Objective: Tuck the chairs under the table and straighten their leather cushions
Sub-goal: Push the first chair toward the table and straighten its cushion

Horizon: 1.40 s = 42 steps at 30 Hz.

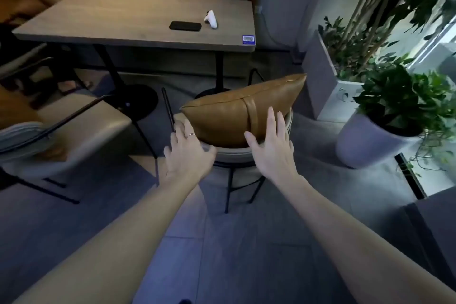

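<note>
A tan leather cushion (237, 111) lies tilted on a pale chair (234, 154) with black legs, which stands on the floor in front of the wooden table (118, 24). My left hand (187, 153) is at the cushion's near left corner, by the chair's black armrest, fingers spread. My right hand (274, 145) rests flat against the cushion's near right side, fingers apart. Neither hand grips anything. A second pale chair (81, 131) with a black frame stands to the left, turned away from the table.
On the table lie a black flat case (185, 25) and a white controller (211, 19). Potted plants (385, 116) in a grey round pot and a square planter (320, 76) crowd the right side. Two round black table bases stand on the floor beneath the table.
</note>
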Available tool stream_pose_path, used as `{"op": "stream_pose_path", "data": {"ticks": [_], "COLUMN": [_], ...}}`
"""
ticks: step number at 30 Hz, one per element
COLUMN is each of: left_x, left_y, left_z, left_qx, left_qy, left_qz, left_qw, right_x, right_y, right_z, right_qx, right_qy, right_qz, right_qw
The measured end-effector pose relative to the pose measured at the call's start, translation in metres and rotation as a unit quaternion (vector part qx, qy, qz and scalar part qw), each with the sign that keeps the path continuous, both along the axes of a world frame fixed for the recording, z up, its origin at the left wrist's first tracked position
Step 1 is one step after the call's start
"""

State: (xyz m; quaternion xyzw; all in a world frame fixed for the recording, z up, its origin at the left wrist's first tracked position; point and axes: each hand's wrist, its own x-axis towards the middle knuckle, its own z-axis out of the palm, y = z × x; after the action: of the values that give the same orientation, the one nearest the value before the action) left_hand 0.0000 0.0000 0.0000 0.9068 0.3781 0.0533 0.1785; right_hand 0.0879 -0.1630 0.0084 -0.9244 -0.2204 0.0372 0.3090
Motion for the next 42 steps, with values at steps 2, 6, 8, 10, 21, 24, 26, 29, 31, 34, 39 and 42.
{"op": "stream_pose_path", "data": {"ticks": [2, 6, 8, 10, 21, 24, 26, 29, 31, 34, 39, 42], "left_x": [0.005, 0.027, 0.041, 0.055, 0.097, 0.103, 0.109, 0.117, 0.118, 0.117, 0.117, 0.116], "left_y": [0.006, 0.02, 0.026, 0.034, 0.061, 0.062, 0.062, 0.06, 0.058, 0.059, 0.071, 0.088], "left_z": [-0.007, -0.028, -0.034, -0.045, -0.097, -0.109, -0.114, -0.122, -0.126, -0.13, -0.128, -0.128], "left_qx": [-0.028, -0.087, -0.124, -0.17, -0.277, -0.279, -0.296, -0.299, -0.293, -0.288, -0.288, -0.287], "left_qy": [0.006, 0.04, 0.046, 0.049, 0.077, 0.062, 0.034, -0.02, -0.044, -0.061, -0.075, -0.07], "left_qz": [0.027, 0.07, 0.1, 0.13, 0.137, 0.156, 0.187, 0.235, 0.246, 0.24, 0.229, 0.22], "left_qw": [0.999, 0.993, 0.986, 0.976, 0.948, 0.945, 0.936, 0.925, 0.923, 0.925, 0.927, 0.93], "right_x": [0.012, 0.04, 0.056, 0.072, 0.136, 0.143, 0.146, 0.158, 0.173, 0.182, 0.165, 0.158], "right_y": [0.006, 0.018, 0.024, 0.029, 0.043, 0.045, 0.045, 0.038, 0.028, 0.025, 0.045, 0.058], "right_z": [-0.01, -0.035, -0.046, -0.057, -0.1, -0.109, -0.111, -0.127, -0.153, -0.169, -0.143, -0.142], "right_qx": [0.018, 0.045, 0.06, 0.061, 0.119, 0.171, 0.186, 0.204, 0.217, 0.236, 0.236, 0.226], "right_qy": [0.051, 0.135, 0.161, 0.197, 0.311, 0.347, 0.353, 0.348, 0.352, 0.365, 0.362, 0.362], "right_qz": [-0.031, -0.087, -0.122, -0.166, -0.313, -0.344, -0.361, -0.37, -0.373, -0.377, -0.378, -0.374], "right_qw": [0.998, 0.986, 0.977, 0.964, 0.889, 0.856, 0.843, 0.837, 0.83, 0.818, 0.818, 0.824]}}
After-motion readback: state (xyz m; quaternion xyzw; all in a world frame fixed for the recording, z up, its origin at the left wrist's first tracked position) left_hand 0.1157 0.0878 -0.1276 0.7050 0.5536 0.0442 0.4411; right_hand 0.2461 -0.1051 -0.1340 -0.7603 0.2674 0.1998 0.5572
